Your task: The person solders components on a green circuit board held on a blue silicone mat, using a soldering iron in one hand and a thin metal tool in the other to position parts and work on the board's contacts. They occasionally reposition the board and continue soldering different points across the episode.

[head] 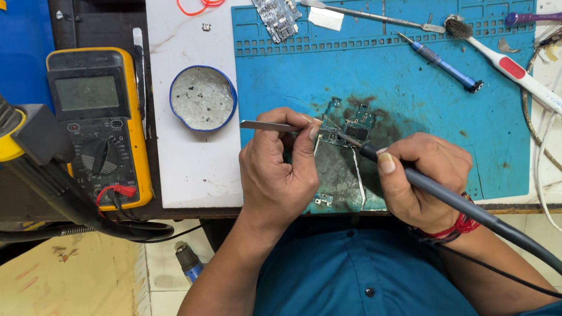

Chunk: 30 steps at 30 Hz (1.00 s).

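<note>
Circuit board (349, 124) sat on the blue mat (497, 146), near its front-left part, on a dark scorched patch. My left hand (275, 170) had its grip pinched on tweezers (268, 127), tips at the board's left edge. My right hand (419, 177) had its grip closed around the soldering iron (444, 192), tip on the board; its cable looped back past my wrist. Small board scrap (323, 200) lay just below my left hand. Round tin (202, 98) and multimeter (99, 126) stood left, off the mat. Blue screwdriver (440, 63) and brush (511, 69) lay right, well apart. Second board (276, 8) at the mat's far edge. Open mat ran right of the board; bench edge was close under my wrists.
</note>
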Each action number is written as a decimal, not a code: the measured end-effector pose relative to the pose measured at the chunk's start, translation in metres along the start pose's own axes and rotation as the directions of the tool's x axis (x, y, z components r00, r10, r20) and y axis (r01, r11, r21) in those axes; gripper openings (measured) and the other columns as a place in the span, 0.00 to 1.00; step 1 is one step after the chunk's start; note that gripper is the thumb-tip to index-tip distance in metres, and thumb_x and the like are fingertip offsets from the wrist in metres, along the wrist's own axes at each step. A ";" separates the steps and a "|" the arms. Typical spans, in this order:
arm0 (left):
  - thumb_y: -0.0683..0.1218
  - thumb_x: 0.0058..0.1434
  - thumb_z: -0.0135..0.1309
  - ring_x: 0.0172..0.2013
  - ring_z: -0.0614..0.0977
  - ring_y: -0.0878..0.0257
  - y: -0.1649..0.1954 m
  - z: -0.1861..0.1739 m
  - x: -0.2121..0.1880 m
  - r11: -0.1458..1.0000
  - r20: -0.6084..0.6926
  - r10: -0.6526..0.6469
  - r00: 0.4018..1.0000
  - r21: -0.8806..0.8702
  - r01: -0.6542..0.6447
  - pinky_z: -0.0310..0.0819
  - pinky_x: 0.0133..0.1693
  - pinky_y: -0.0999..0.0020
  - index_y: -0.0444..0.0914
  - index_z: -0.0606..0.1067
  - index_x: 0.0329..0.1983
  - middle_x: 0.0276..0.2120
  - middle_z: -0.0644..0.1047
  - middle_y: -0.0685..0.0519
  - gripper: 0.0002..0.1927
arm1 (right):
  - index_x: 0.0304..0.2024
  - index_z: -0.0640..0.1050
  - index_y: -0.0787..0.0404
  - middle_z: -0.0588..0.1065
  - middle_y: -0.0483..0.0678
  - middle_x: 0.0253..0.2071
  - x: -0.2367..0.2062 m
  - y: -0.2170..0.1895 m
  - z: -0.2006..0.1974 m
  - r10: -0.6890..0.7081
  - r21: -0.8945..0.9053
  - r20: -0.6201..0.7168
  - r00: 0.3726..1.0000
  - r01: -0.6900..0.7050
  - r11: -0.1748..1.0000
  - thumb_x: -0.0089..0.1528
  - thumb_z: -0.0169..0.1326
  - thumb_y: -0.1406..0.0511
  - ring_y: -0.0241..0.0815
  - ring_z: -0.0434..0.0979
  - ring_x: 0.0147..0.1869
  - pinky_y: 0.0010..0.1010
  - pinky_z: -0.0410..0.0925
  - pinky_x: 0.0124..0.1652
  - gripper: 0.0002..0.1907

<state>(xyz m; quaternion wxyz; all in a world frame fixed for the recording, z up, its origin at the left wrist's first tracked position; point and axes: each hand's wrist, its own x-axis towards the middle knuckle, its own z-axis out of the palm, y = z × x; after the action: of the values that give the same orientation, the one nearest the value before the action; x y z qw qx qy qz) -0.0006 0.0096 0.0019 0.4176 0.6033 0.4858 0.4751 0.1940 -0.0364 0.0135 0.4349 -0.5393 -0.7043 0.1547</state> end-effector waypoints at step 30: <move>0.36 0.69 0.55 0.31 0.84 0.68 -0.003 0.002 0.001 1.000 -0.012 0.029 1.000 0.003 -0.029 0.78 0.34 0.74 0.34 0.68 0.48 0.36 0.83 0.49 0.09 | 0.32 0.74 0.64 0.73 0.50 0.24 0.004 -0.002 0.003 -0.015 0.034 -0.042 0.999 0.016 0.999 0.65 0.58 0.70 0.47 0.73 0.26 0.34 0.65 0.29 0.07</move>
<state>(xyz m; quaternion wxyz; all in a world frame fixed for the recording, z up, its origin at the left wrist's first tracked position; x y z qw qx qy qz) 0.0012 0.0113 -0.0008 0.4069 0.6081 0.4802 0.4838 0.1906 -0.0328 0.0150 0.4598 -0.5293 -0.6966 0.1521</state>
